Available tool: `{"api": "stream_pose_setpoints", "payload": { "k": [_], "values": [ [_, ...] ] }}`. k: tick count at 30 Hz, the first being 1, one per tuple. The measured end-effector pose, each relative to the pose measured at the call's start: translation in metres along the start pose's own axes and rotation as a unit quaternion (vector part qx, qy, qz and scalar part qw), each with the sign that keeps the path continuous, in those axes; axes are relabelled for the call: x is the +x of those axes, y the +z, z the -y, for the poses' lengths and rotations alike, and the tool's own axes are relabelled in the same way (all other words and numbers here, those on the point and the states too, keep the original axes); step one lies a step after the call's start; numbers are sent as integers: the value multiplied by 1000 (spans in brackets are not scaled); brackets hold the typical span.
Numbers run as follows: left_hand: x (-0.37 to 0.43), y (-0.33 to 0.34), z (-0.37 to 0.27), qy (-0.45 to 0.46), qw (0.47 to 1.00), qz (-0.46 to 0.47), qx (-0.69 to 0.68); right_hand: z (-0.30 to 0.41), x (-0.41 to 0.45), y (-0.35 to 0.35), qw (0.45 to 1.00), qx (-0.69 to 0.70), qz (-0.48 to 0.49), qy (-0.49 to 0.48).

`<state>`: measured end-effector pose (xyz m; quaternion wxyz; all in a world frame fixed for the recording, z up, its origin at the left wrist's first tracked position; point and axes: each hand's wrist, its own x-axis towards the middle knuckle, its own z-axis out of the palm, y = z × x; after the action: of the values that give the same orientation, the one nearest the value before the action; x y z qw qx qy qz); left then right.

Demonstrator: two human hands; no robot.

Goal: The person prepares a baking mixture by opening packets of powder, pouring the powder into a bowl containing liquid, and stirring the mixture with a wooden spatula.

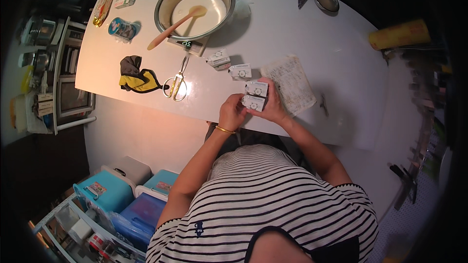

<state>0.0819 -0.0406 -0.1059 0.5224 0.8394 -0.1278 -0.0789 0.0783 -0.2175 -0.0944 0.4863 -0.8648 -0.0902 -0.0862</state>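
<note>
At the table's front edge, my right hand [272, 104] wraps around two small white cartons standing side by side, the farther carton [257, 89] and the nearer carton [253, 103]. My left hand [232, 110] has its fingers curled at the left end of the nearer one. Just beyond stand two more cartons, a closer one [240, 71] and one behind it [219, 59]. A large steel bowl [159, 16] with white liquid sits on a digital scale [197, 45]. A spatula [170, 34] rests in the bowl, its handle over the rim.
Scissors [178, 84] lie beside a yellow and grey cloth item [140, 78]. A stained sheet with handwriting [289, 84] lies right of the cartons. Farther off are a blue-lidded jar [122, 28], a gold wrapper pack [103, 7], a small metal bowl [326, 0] and a yellow roll [400, 34].
</note>
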Motion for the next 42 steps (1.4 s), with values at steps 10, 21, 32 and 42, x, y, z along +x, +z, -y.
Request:
{"api": "stream_pose_setpoints", "payload": {
  "k": [10,21,32,42],
  "values": [
    [-29,-33,14,-56,996,-33,65,1,-8,7,995,90,-37,26],
    [-45,-63,30,-102,989,-80,75,41,15,-50,987,103,-58,113],
    [-20,-111,42,-53,996,-66,22,53,202,-85,999,9,-23,41],
    [0,-190,59,-25,998,-59,6,87,293,-60,936,-331,93,76]
  ]
}}
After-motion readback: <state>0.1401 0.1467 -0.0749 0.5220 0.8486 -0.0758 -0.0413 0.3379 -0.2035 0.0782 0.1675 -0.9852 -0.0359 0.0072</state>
